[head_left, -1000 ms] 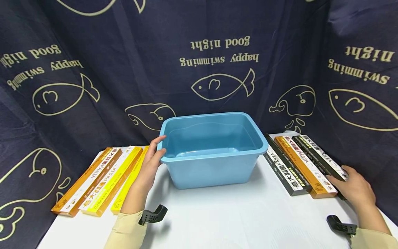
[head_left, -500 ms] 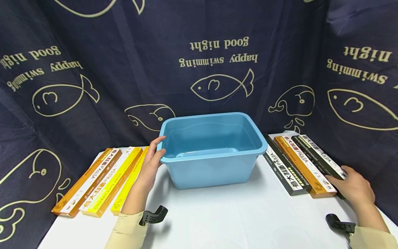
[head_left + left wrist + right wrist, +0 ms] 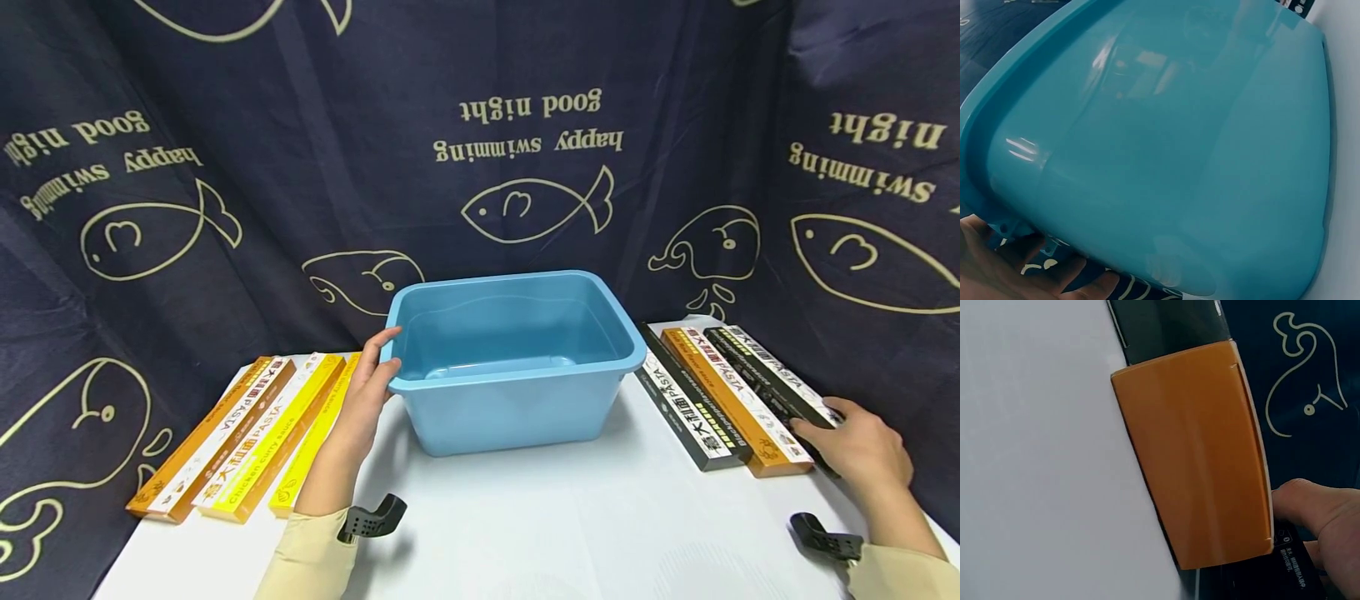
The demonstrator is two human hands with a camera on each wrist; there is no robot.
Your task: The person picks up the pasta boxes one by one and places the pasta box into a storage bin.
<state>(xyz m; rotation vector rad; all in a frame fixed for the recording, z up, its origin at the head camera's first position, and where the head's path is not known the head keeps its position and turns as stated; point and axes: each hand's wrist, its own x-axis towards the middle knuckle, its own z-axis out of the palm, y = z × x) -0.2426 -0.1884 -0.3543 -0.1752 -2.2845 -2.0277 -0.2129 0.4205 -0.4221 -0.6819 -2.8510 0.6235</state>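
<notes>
My left hand (image 3: 363, 396) grips the left rim of a light blue plastic bin (image 3: 517, 412), thumb over the edge. In the left wrist view the bin wall (image 3: 1166, 144) fills most of the picture, with the fingers (image 3: 997, 269) at its rim. At far right, my right hand (image 3: 866, 442) holds the near end of a black-and-white pasta box (image 3: 780, 379) between thumb and fingers; the fingers on its far side are hidden. An orange pasta box (image 3: 738, 400) lies just left of it, its end (image 3: 1197, 456) large in the right wrist view.
Another black pasta box (image 3: 693, 408) lies between the bin and the orange one. Left of the bin are an orange-brown pasta box (image 3: 213, 442) and two yellow ones (image 3: 273, 433) (image 3: 311, 446). A dark blue fish-print curtain (image 3: 525, 200) hangs around the white table (image 3: 562, 517).
My right hand has shifted slightly to the right, still at the black box's near end. The left hand and the bin stay in place.
</notes>
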